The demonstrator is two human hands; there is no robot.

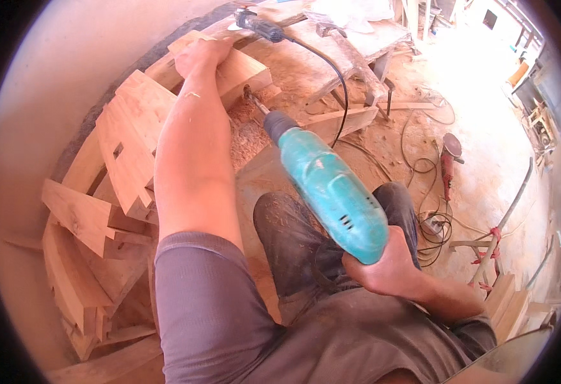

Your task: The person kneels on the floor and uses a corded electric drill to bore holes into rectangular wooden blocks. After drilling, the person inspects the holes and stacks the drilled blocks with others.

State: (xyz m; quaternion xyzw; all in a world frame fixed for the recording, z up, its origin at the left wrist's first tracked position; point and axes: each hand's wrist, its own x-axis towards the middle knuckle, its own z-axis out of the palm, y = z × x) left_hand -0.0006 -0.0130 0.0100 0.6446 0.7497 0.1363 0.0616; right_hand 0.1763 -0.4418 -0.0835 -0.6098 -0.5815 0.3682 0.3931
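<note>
Left hand (200,56), partly curled, bears on wood block (245,69), near low table's (383,40) left edge. Right hand (386,265) wraps rear of teal drill (328,185); bit (258,103) at block's hole. Best: keep bit aligned, push evenly, brace block firmly.

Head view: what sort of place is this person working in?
Probably a carpentry workshop, perhaps a makeshift one: cut timber pieces are piled by the wall, a teal power drill is in use, and wood shavings lie around.
</note>
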